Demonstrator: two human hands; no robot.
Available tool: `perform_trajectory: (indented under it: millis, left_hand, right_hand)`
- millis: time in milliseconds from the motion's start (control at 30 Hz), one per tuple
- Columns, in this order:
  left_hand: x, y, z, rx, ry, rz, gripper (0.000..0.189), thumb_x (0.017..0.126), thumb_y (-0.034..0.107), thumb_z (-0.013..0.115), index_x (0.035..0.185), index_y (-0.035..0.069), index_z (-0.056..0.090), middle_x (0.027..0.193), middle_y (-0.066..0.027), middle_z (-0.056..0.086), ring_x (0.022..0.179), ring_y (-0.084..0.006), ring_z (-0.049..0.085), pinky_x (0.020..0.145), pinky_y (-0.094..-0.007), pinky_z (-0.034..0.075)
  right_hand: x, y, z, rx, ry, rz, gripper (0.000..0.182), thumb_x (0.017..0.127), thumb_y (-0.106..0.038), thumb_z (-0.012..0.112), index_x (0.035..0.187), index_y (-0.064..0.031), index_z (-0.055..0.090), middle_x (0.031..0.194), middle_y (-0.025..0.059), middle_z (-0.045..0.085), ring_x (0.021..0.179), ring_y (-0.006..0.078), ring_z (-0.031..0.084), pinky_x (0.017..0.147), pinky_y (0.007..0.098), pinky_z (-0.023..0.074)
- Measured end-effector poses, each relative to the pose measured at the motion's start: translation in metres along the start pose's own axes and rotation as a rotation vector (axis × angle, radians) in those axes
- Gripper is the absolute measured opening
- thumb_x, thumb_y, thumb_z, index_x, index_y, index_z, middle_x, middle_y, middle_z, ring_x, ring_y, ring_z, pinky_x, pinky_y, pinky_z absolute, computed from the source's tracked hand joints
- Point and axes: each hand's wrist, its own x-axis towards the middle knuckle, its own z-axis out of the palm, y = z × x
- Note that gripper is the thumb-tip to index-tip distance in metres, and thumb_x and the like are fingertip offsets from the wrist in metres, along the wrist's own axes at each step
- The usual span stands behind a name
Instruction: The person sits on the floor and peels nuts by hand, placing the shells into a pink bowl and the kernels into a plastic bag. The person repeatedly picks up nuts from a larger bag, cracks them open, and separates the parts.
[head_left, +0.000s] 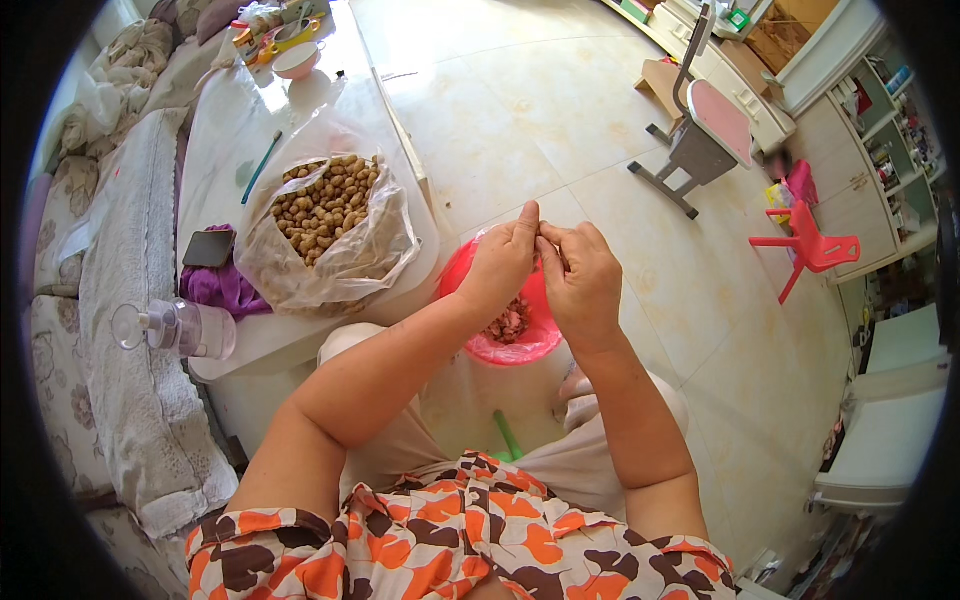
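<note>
My left hand (501, 259) and my right hand (589, 279) meet above a pink-red bin (457, 279) with a thin plastic liner. The right thumb and forefinger pinch a small brownish thing (538, 238), mostly hidden by the fingers. My left thumb points up beside it; its other fingers are curled out of sight. Pinkish-brown scraps (510, 322), perhaps peanut shells, lie in the bin. To the left, a clear plastic bag (390, 259) stands open on the table, holding many unshelled peanuts (326, 206).
On the white table (217, 142) are a phone (209, 248), purple cloth (217, 291), plastic bottle (199, 328), toothbrush (261, 166) and bowl (296, 61). A sofa (64, 360) runs along the left. Right stand a pink-seated chair (712, 112) and small red chair (814, 244). Something green (508, 435) lies between my legs.
</note>
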Motion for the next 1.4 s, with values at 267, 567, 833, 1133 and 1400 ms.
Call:
perform_trajectory:
  millis: [267, 567, 833, 1133, 1400]
  left_hand:
    - [0.009, -0.021, -0.010, 0.065, -0.038, 0.029, 0.063, 0.104, 0.050, 0.041, 0.070, 0.000, 0.058, 0.063, -0.0016, 0.052, 0.062, -0.0112, 0.045, 0.058, -0.0290, 0.039]
    - [-0.001, 0.005, -0.004, 0.210, -0.028, 0.109, 0.055, 0.105, 0.045, 0.043, 0.075, 0.003, 0.062, 0.067, 0.0022, 0.053, 0.063, -0.0088, 0.046, 0.060, -0.0273, 0.041]
    - [-0.014, 0.015, -0.009, 1.285, -0.228, 0.097, 0.042, 0.089, 0.043, 0.060, 0.087, 0.003, 0.070, 0.085, -0.0174, 0.071, 0.083, -0.0340, 0.070, 0.072, -0.0448, 0.052]
    - [-0.019, -0.008, -0.016, 1.419, -0.465, 0.122, 0.031, 0.084, 0.039, 0.065, 0.092, 0.009, 0.071, 0.089, -0.0122, 0.072, 0.084, -0.0305, 0.071, 0.071, -0.0480, 0.051]
    - [-0.029, -0.028, -0.011, 1.514, -0.550, 0.082, 0.028, 0.083, 0.036, 0.068, 0.097, 0.013, 0.075, 0.096, -0.0070, 0.073, 0.087, -0.0269, 0.070, 0.070, -0.0488, 0.047]
  right_hand:
    - [0.013, -0.001, -0.016, 0.170, -0.160, 0.263, 0.013, 0.082, -0.010, 0.073, 0.089, -0.0008, 0.067, 0.070, 0.0047, 0.052, 0.059, 0.0151, 0.046, 0.056, 0.0314, 0.0405]
    - [0.010, 0.010, -0.014, 0.420, -0.119, 0.448, 0.013, 0.083, -0.009, 0.072, 0.085, 0.0007, 0.064, 0.067, -0.0059, 0.045, 0.061, 0.0038, 0.040, 0.053, 0.0223, 0.0359]
    - [0.018, 0.031, -0.028, 1.321, 0.065, 0.859, 0.012, 0.090, -0.010, 0.053, 0.101, -0.0044, 0.055, 0.080, 0.0037, 0.054, 0.057, 0.0093, 0.044, 0.044, 0.0207, 0.0317]
    - [0.045, 0.046, 0.027, 0.852, -0.302, 0.891, 0.020, 0.084, 0.000, 0.051, 0.104, 0.0029, 0.054, 0.086, 0.0065, 0.056, 0.062, 0.0093, 0.048, 0.048, 0.0220, 0.0354]
    - [0.187, 0.030, 0.183, 0.450, -0.664, 0.577, 0.023, 0.086, -0.011, 0.056, 0.101, 0.0055, 0.063, 0.085, 0.0085, 0.063, 0.074, 0.0138, 0.061, 0.057, 0.0262, 0.0470]
